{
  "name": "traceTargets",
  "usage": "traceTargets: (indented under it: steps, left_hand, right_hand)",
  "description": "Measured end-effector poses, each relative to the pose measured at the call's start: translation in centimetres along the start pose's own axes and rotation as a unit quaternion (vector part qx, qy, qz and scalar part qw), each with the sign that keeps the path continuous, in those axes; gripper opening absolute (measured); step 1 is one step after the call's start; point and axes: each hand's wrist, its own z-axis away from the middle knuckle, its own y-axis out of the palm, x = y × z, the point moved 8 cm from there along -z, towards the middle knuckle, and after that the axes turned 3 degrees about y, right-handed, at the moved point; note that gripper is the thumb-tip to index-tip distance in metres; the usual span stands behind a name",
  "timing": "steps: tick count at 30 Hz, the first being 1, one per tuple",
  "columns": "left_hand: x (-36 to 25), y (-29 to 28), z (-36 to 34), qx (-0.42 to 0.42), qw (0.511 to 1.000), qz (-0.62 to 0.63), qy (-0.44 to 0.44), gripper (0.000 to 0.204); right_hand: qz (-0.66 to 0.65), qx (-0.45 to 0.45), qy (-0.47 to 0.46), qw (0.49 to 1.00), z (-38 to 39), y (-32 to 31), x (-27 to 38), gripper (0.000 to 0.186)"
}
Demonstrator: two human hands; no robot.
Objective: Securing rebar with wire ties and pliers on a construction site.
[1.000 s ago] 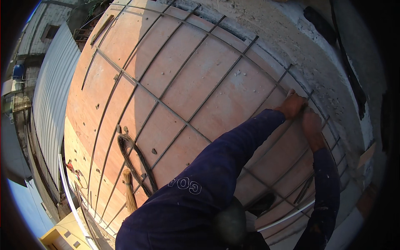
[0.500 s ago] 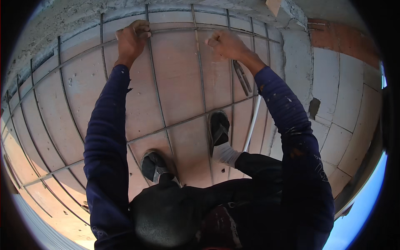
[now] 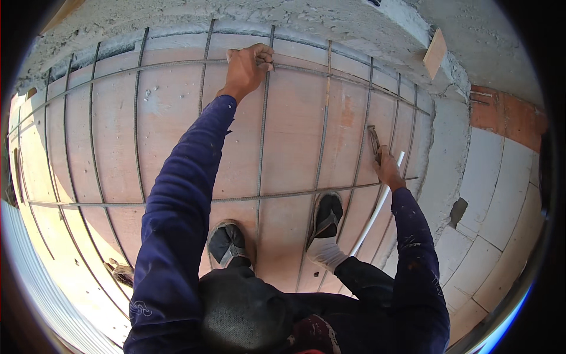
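Observation:
My left hand [image 3: 246,72] is pinched at a crossing of the rebar grid [image 3: 261,141], near the concrete edge, with what looks like a short thin wire [image 3: 273,66] at its fingertips. My right hand [image 3: 389,168] grips steel pincers [image 3: 373,138], lower down to the right, above the bars. The grid lies over pinkish boards [image 3: 227,165]. A white pipe [image 3: 368,221] runs beside my right forearm. My two shod feet [image 3: 227,245] rest on the boards between bars.
A rough concrete ledge [image 3: 354,20] runs along the far side, with a loose board piece [image 3: 435,53] at its right. Pale panels [image 3: 477,189] lie to the right. A wire bundle [image 3: 121,272] lies at lower left; corrugated sheeting [image 3: 35,265] shows beyond the left edge.
The view has swung round from the long grid. My right hand has left the upper crossing, moved down-right and taken hold of the pincers. My left hand stays at the upper bar.

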Motion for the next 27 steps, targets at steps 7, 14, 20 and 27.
traceTargets:
  steps: [7, 14, 20, 27]
  left_hand:
    - [0.4, 0.1, -0.1, -0.005, 1.0, -0.012, 0.026, 0.026]
    - [0.0, 0.3, -0.1, -0.005, 1.0, -0.016, 0.01, 0.03]
    - [0.3, 0.4, -0.1, -0.01, 0.999, -0.039, 0.003, 0.036]
    - [0.6, 0.7, -0.1, -0.002, 0.999, -0.046, -0.015, 0.035]
  right_hand:
    - [0.035, -0.057, -0.089, 0.994, 0.6, -10.4, 4.7, 0.025]
    - [0.167, 0.041, -0.308, 0.936, -2.3, -15.5, 25.4, 0.015]
    - [0.174, 0.135, -0.336, 0.916, -7.6, -13.7, 35.0, 0.029]
    - [0.095, 0.204, -0.251, 0.942, -9.4, -8.9, 33.7, 0.037]
